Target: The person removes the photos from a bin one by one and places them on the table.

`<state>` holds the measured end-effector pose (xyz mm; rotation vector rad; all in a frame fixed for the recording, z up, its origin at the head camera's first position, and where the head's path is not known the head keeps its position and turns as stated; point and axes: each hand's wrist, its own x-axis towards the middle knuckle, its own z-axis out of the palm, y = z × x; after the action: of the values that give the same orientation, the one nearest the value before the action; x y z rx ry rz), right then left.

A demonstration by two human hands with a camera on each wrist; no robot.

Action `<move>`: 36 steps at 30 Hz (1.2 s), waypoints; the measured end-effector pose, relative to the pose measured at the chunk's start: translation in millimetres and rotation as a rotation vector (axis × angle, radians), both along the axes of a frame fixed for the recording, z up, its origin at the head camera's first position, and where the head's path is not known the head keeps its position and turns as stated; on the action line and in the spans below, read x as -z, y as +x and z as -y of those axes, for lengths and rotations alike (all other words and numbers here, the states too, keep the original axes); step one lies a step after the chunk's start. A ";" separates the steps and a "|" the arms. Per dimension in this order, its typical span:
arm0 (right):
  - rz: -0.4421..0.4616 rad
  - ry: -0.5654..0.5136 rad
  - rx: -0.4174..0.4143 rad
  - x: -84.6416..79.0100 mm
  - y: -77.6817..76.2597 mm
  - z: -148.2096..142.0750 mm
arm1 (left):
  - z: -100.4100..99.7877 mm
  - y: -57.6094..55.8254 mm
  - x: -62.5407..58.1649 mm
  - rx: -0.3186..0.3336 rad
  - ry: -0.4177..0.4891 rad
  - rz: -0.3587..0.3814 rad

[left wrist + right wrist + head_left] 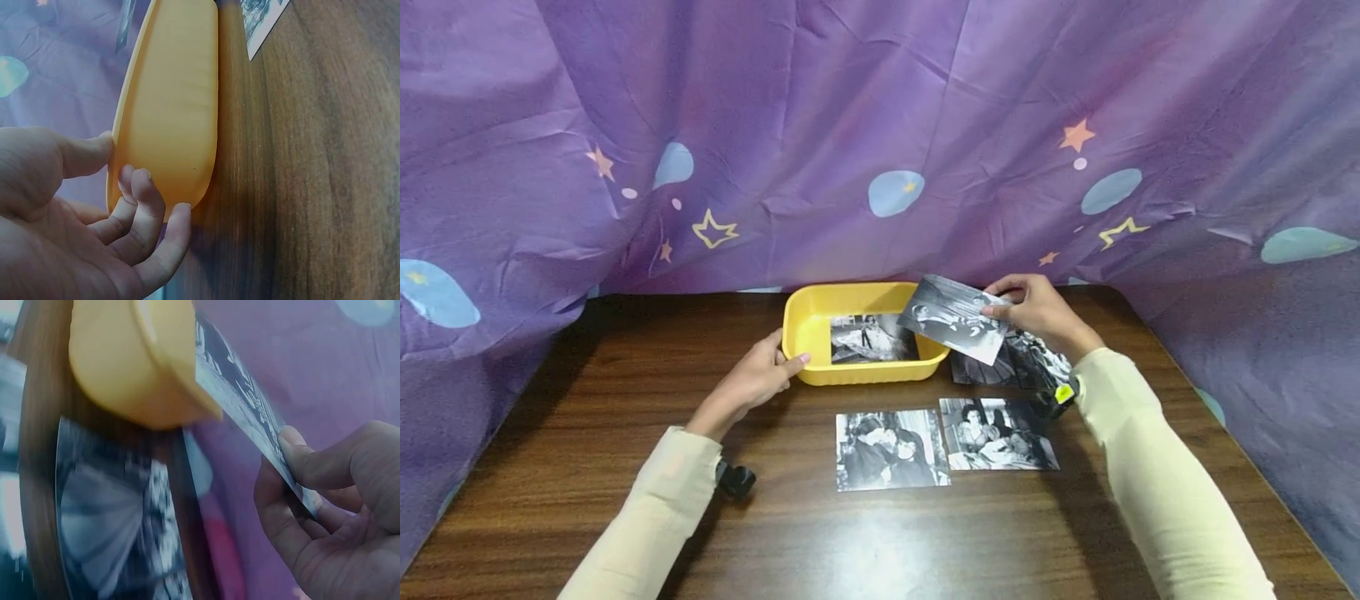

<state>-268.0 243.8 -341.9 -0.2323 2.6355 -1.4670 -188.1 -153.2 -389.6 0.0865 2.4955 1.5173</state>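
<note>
In the head view, my right hand (pixel 1043 312) pinches a black-and-white photo (pixel 953 321) between thumb and fingers. That photo is tilted over the right end of a yellow plastic tray (pixel 808 332). Inside the tray lies another black-and-white photo (pixel 871 342). My left hand (pixel 754 379) grips the tray's left end. The left wrist view shows its thumb at the rim and its fingers (pixel 147 194) curled against the outer wall. The right wrist view shows the held photo (pixel 244 394) edge-on, beside the tray's corner (pixel 134 362).
Right of the tray, partly hidden by the right hand and held photo, lie dark overlapping photos (pixel 981 371). Two more photos lie in front, one left (pixel 892 450) and one right (pixel 997 435). A purple patterned cloth (pixel 820 167) hangs behind the wooden table (pixel 760 533).
</note>
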 end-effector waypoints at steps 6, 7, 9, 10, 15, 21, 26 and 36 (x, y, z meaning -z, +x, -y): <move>0.002 0.015 0.052 5.4 10.0 -37.8 | 0.8 -0.3 0.3 0.004 0.000 -0.006; 0.004 0.018 0.061 6.7 11.9 -44.3 | 0.7 -0.6 0.5 0.005 0.001 -0.007; 0.011 0.021 0.080 10.1 15.0 -57.1 | 0.5 -1.1 0.6 0.006 0.004 -0.007; 0.013 0.026 0.091 12.0 16.1 -63.4 | 0.4 -1.3 0.6 0.005 0.004 -0.008; 0.013 0.028 0.127 25.2 20.6 -93.4 | 0.6 -1.1 0.0 -0.003 0.006 -0.004; 0.080 -0.048 0.169 41.5 26.3 -124.7 | 0.5 0.6 -1.5 0.004 -0.006 -0.007; 0.094 -0.135 0.269 51.7 31.8 -144.0 | 0.5 1.3 -1.6 0.000 -0.003 -0.006; 0.145 -0.285 0.543 59.5 43.6 -164.1 | 0.1 1.9 -2.7 0.005 0.001 -0.011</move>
<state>-224.5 407.9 -401.5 0.5925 2.4709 -1.9232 -186.1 -153.3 -386.9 0.1007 2.5013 1.5202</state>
